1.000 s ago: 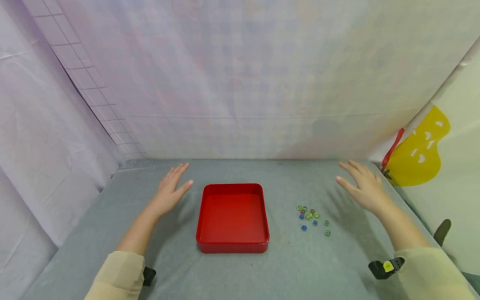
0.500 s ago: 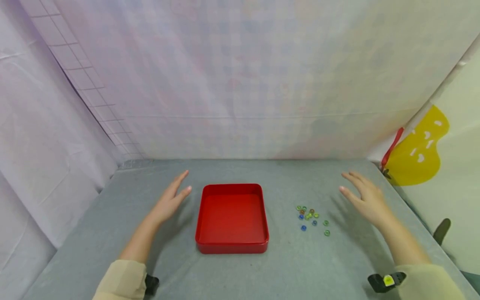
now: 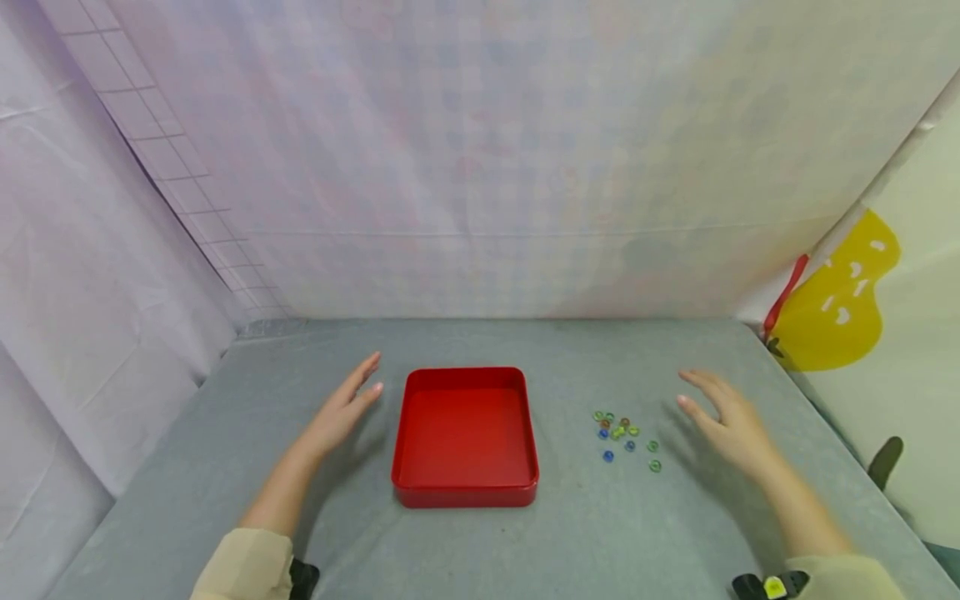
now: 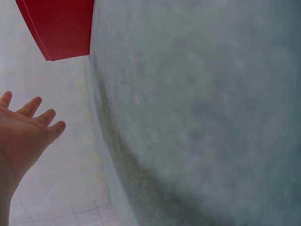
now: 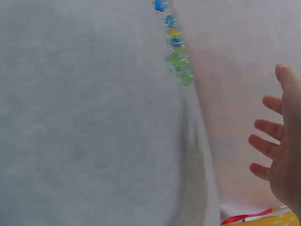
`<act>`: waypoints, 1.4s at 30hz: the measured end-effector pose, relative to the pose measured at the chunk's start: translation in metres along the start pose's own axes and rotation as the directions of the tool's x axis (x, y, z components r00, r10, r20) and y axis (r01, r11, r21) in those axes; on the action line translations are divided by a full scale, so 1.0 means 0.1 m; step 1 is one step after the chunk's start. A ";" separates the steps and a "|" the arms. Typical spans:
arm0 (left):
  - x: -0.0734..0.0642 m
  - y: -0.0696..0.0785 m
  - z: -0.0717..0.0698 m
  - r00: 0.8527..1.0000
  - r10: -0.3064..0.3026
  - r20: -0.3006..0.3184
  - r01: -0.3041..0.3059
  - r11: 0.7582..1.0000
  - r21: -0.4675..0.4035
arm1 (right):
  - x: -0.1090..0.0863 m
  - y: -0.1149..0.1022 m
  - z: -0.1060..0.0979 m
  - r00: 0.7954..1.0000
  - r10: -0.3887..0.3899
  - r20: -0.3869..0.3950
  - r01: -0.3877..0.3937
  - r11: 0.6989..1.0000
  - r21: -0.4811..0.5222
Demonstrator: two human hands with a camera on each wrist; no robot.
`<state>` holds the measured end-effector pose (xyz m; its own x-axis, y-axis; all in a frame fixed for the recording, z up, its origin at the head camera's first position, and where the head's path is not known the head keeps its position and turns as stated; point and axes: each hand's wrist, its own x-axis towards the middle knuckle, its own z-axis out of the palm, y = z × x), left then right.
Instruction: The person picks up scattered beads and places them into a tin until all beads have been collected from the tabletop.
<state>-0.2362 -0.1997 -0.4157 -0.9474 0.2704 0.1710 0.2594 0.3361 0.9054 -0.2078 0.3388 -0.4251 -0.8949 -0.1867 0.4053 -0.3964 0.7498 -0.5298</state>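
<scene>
A square red tray (image 3: 467, 496) with low walls lies on the grey cloth, with nothing in it. To its right, several small glass marbles (image 3: 630, 447) in green, blue, yellow and brown lie loosely scattered; some of these marbles (image 5: 178, 60) also show in the right wrist view. The left hand (image 3: 339, 418) hovers left of the tray, fingers extended and thumb apart, holding nothing. Over on the right, the right hand (image 3: 731, 429) is held above the cloth beside the marbles, its fingers spread and touching nothing. The left wrist view shows the left hand (image 4: 26, 127) apart from the tray's wall (image 4: 63, 30).
A grey cloth (image 3: 480, 558) covers the table. Pale curtains (image 3: 465, 167) hang behind it and along the left. At the right side hangs a white sheet with a yellow printed shape (image 3: 836, 308). Dark wrist straps (image 3: 303, 577) sit at both sleeves.
Both hands have drawn back slightly toward the near edge, the right one more. The tray and marbles have stayed in place.
</scene>
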 end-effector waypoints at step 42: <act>-0.10 -0.31 0.13 0.980 -0.119 0.159 0.145 0.976 -0.160 | -0.27 0.07 0.24 0.988 0.106 0.112 -0.108 0.994 0.011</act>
<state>-0.2323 -0.2008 -0.4508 -0.9297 0.3683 -0.0022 0.0860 0.2227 0.9711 -0.1908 0.3337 -0.4573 -0.9491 -0.1758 0.2612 -0.2997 0.7588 -0.5783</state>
